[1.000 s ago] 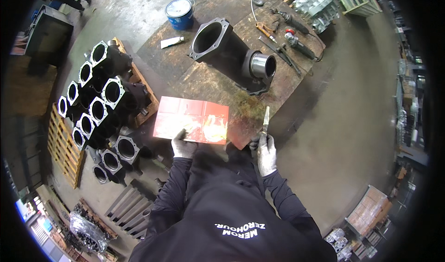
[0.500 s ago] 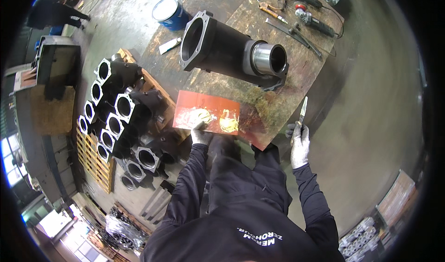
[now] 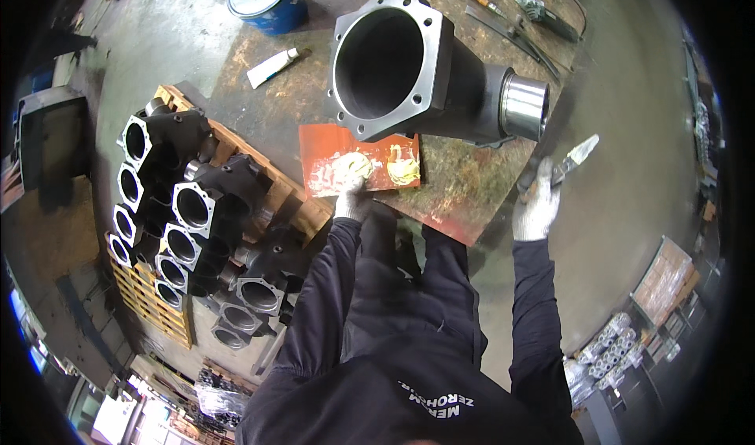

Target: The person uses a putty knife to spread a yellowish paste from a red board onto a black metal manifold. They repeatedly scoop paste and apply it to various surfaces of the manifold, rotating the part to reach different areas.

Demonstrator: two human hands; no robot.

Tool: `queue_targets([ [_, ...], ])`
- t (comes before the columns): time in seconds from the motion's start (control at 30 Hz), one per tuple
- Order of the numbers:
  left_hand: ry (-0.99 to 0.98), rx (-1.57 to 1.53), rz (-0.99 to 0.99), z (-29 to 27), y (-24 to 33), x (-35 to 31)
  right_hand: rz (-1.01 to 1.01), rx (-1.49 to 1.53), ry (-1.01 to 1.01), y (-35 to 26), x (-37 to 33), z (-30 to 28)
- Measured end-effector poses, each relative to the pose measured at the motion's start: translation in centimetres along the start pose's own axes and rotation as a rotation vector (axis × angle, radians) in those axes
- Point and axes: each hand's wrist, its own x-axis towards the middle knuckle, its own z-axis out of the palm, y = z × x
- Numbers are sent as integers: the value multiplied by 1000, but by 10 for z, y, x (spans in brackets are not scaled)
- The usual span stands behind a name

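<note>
My left hand, in a white glove, grips the near edge of a reddish-orange board, its thumb on top. Two patches of pale yellow paste lie smeared on that board, one of them right by the thumb. In my gloved right hand is a putty knife, held past the table's right edge with whitish paste on its blade. A big black cast-metal housing lies on the table just beyond the board. Its bolt-holed flange faces toward me, and a bright machined collar sticks out on the right.
On the worn worktable are a white tube, a blue pail and an angle grinder. Similar black castings crowd a wooden pallet on the floor at left. Wrapped metal parts stand at lower right.
My view has shifted, and the housing looks larger with its flange turned more toward me. My right hand has risen, tilting the knife to the right. My left hand remains at the board's edge.
</note>
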Motion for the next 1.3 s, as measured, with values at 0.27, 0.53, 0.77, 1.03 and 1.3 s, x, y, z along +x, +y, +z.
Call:
queue_targets([
  [0.27, 320, 1292, -250, -13, 24, -1, 33, 93, 75, -7, 18, 48],
  [0.53, 74, 1323, 893, 215, 141, -93, -43, 224, 201, 21, 39, 60],
  [0.77, -367, 1835, 996, 312, 151, -59, -107, 200, 145, 25, 49, 71],
  [1.03, -345, 1766, 1051, 263, 172, -31, -188, 243, 153, 18, 52, 83],
  [1.3, -317, 1761, 1005, 307, 162, -34, -217, 289, 164, 24, 63, 87],
])
